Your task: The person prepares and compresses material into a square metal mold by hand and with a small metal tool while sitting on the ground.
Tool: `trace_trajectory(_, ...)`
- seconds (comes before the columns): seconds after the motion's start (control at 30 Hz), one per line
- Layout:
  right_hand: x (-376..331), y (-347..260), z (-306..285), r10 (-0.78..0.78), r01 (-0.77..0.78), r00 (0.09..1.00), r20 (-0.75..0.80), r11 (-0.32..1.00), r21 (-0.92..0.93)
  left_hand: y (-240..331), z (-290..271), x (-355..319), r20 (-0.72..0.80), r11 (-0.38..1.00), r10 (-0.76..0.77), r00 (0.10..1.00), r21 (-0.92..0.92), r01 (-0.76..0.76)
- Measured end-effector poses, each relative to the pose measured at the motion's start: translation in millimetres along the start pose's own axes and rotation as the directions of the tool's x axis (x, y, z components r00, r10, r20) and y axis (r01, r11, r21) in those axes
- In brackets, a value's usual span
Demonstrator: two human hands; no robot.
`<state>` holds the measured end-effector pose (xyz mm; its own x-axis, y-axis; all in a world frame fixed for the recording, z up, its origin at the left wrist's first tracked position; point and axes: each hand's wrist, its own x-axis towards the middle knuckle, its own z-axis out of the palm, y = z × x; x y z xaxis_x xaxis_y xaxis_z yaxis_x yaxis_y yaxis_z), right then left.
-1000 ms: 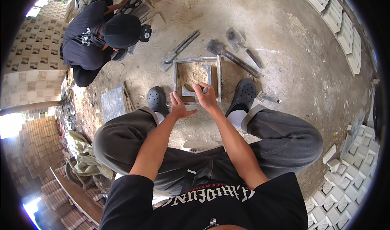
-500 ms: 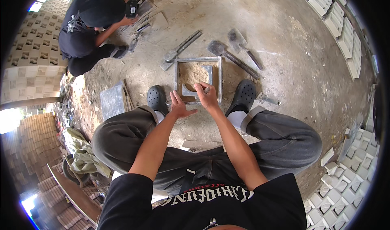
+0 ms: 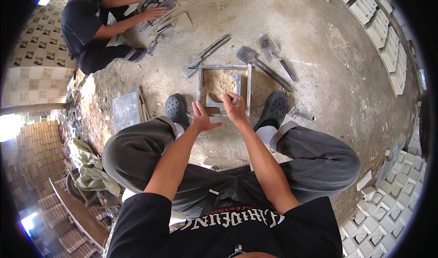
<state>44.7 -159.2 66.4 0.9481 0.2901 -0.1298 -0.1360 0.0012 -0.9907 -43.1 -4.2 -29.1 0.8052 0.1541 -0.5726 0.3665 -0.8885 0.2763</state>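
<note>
I see the left hand [image 3: 200, 119] open against the square frame [image 3: 249, 87], the right hand [image 3: 234, 109] clutching a small tool [image 3: 235, 101].

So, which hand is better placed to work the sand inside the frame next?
Probably the right hand: it grips a small handle over the frame, near the sand. The left hand lies open at the frame's near-left corner.

Shows a co-worker [image 3: 81, 27] at upper left, near stacked cream ventilation blocks [image 3: 42, 50]. Farther down that side, takes in tan stacked slabs [image 3: 39, 144], a crumpled pale-green sack [image 3: 93, 178] and a long brown board [image 3: 75, 212]. At lower right, includes white relief blocks [image 3: 388, 210].
</note>
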Motion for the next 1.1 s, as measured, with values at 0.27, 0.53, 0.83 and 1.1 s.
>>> trace_trajectory(0.27,0.0,0.5,-0.5,0.019,-0.019,1.0,0.004,1.0,-0.024,0.0,-0.5,0.2,0.002,1.0,-0.017,1.0,-0.019,0.017)
trace_trajectory(0.53,-0.9,-2.1,-1.3,-0.009,0.009,1.0,0.001,1.0,0.012,1.2,-0.3,0.4,0.008,0.997,-0.018,1.0,-0.07,0.019)
trace_trajectory(0.83,-2.5,-5.9,0.0,0.027,-0.027,1.0,0.009,0.999,0.043,-0.1,2.4,0.9,-0.01,0.999,-0.011,1.0,-0.05,0.01)
trace_trajectory(1.1,-0.4,3.0,-2.5,-0.012,0.012,1.0,0.001,1.0,0.008,2.7,1.0,1.5,0.0,0.998,-0.014,1.0,-0.058,0.014)
